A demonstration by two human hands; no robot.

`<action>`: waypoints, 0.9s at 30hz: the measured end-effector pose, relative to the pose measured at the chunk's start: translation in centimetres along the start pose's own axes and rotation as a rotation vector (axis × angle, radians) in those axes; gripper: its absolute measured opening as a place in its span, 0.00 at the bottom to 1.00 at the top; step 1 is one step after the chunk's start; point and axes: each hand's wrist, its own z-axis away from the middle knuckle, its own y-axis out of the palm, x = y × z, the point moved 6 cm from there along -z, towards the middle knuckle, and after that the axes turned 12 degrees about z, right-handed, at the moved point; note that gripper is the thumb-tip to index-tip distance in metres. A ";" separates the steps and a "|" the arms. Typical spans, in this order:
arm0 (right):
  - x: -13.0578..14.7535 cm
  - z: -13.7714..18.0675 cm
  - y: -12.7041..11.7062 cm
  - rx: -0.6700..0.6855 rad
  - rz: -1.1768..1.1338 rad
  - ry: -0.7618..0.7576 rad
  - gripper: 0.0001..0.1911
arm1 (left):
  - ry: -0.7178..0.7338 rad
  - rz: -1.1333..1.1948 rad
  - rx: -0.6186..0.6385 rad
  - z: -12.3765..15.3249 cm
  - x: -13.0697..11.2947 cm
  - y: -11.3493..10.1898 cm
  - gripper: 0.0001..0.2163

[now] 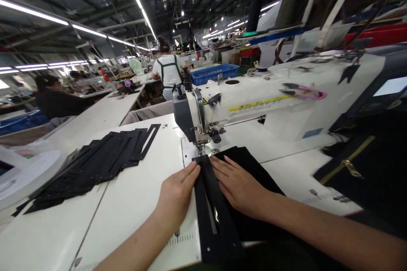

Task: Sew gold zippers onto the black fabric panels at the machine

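A black slotted strip (212,211) lies on the white sewing table, its far end under the needle of a white sewing machine (270,101). My left hand (176,194) lies flat with fingers stretched out against the strip's left edge. My right hand (237,184) lies flat, fingers out, on the strip's right edge and on a black fabric piece (251,163) beneath it. Both hands press down just in front of the presser foot (203,146).
A fanned stack of black cut strips (95,161) lies on the table (133,194) to the left. Pink snips (302,91) rest on the machine top. Black material with a gold zipper (349,165) lies at right. Other people work at benches behind; a blue crate (216,72) stands far back.
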 end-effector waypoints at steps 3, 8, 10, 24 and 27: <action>-0.1 -0.1 -0.2 0.004 -0.025 -0.013 0.24 | -0.011 -0.078 0.102 -0.7 -0.3 2.4 0.15; -0.3 -0.1 -0.2 -0.007 -0.048 0.004 0.25 | -0.030 -0.078 0.157 -0.8 0.0 3.2 0.14; -0.4 -0.1 -0.1 -0.005 -0.047 0.017 0.25 | -0.035 -0.070 0.169 -0.9 0.1 3.0 0.14; -1.2 -0.2 -0.5 0.078 -0.179 0.061 0.31 | 0.038 -0.087 0.254 -0.5 1.9 3.2 0.16; -1.4 -0.2 -0.7 0.062 -0.190 0.072 0.32 | 0.038 -0.088 0.287 -0.3 2.3 3.1 0.17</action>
